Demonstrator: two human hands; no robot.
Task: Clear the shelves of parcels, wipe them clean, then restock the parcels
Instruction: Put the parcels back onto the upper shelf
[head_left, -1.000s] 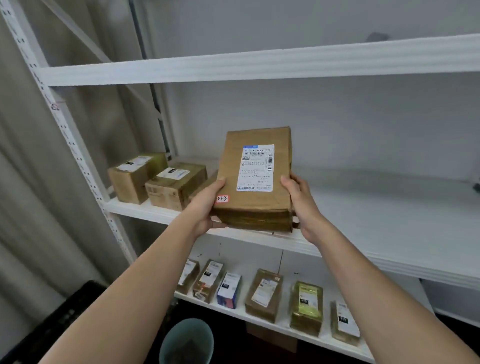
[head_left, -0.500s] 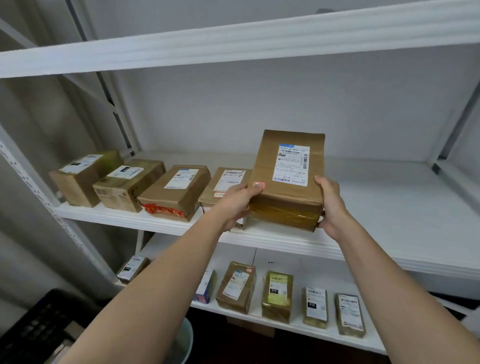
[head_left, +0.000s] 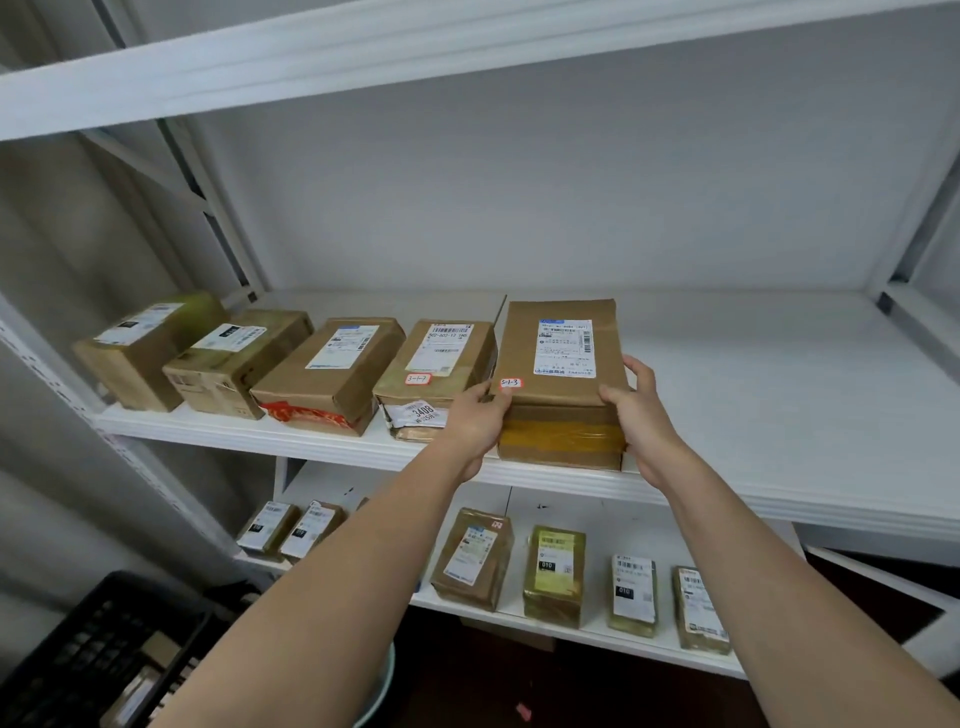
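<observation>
Head view, centre of the frame: we have the brown parcel (head_left: 563, 379) clamped between both hands — left hand (head_left: 475, 423) curled round its near-left corner by the red tag, right hand (head_left: 641, 415) gripping the right edge with the thumb on top. Its base looks set down at the front lip of the middle shelf (head_left: 779, 405), label up so it reads. We judge it goes here to extend the row — just beside the neighbouring parcel (head_left: 436, 374), bare shelf towards the right.
</observation>
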